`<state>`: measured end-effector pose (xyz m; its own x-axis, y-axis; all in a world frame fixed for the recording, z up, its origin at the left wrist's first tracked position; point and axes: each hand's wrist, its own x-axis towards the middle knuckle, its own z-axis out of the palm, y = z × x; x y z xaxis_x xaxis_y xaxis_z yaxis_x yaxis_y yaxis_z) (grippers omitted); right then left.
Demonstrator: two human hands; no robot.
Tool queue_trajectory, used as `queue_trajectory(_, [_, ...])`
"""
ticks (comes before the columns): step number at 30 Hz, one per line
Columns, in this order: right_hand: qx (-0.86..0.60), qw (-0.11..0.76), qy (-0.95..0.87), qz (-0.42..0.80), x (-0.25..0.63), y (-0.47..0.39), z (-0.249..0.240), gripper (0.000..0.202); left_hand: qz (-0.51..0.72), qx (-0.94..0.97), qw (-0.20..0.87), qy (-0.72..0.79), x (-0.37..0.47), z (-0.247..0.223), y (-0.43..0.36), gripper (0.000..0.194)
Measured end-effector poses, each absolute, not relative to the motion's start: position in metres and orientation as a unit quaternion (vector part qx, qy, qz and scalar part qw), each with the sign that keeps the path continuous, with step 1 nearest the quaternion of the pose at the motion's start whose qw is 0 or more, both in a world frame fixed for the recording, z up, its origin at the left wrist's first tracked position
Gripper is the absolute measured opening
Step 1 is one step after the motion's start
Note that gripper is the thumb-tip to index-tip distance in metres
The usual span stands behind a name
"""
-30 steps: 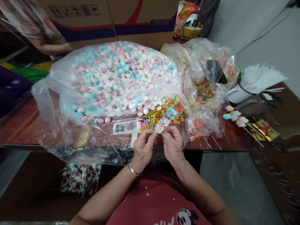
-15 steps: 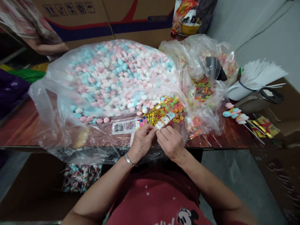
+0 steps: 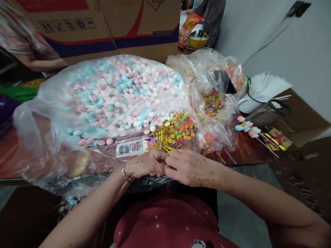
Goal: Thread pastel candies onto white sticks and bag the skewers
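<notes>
My left hand (image 3: pixel 146 163), with a bracelet at its wrist, and my right hand (image 3: pixel 190 168) meet at the table's front edge. Both have their fingers curled and pinched together, touching at the tips. Whatever lies between them is hidden by the fingers. Just beyond sit gold twist ties (image 3: pixel 162 139) in a loose pile, beside small coloured ring candies (image 3: pixel 181 129). Printed clear wrappers (image 3: pixel 131 148) lie flat to the left of the ties. Behind them spreads a big clear plastic bag of pink, white and blue marshmallows (image 3: pixel 124 93).
At right are marshmallow skewers (image 3: pixel 248 127), a white cup of sticks (image 3: pixel 248 103) and a lidded mug (image 3: pixel 270 113). Bagged ring candies (image 3: pixel 212 103) lie behind. A large carton (image 3: pixel 108 27) stands at the back, near another person's arm (image 3: pixel 38 63). Finished-looking sweets (image 3: pixel 71 203) sit below the table.
The wrapped candy between my hands has gone out of sight behind the fingers. Both hands have come lower and nearer my body, with wrists turned inward. The view has shifted too.
</notes>
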<state>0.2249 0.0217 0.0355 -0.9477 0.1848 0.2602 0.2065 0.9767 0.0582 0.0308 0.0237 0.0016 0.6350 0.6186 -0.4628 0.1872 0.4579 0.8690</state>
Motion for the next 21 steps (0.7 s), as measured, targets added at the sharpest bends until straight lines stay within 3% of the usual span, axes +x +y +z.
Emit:
queue_trajectory(5, [-0.177, 0.079, -0.980, -0.046, 0.223, 0.007, 0.039, 0.013, 0.126, 0.538, 0.727, 0.408, 0.030, 0.010, 0.026, 0.003])
queue_trajectory(7, [-0.215, 0.065, -0.972, -0.062, 0.219, 0.004, 0.036, 0.014, 0.141, 0.598, 0.669, 0.418, 0.034, 0.014, 0.025, 0.005])
queue_trajectory(13, [-0.409, 0.093, -0.907, -0.044, 0.195, 0.023, 0.015, 0.020, 0.187, 0.771, 0.184, 0.580, 0.053, 0.013, 0.017, 0.018])
queue_trajectory(15, [-0.472, 0.142, -0.869, 0.025, 0.189, 0.035, 0.011, 0.018, 0.202, 0.779, 0.074, 0.589, 0.057, 0.006, 0.017, 0.017])
queue_trajectory(18, [-0.521, 0.283, -0.784, 0.182, 0.185, 0.051, 0.011, 0.018, 0.323, 0.765, -0.044, 0.556, 0.060, -0.007, 0.017, 0.016])
queue_trajectory(21, [-0.502, 0.428, -0.688, 0.302, 0.181, 0.055, 0.014, 0.019, 0.454, 0.725, -0.059, 0.514, 0.060, -0.014, 0.012, 0.016])
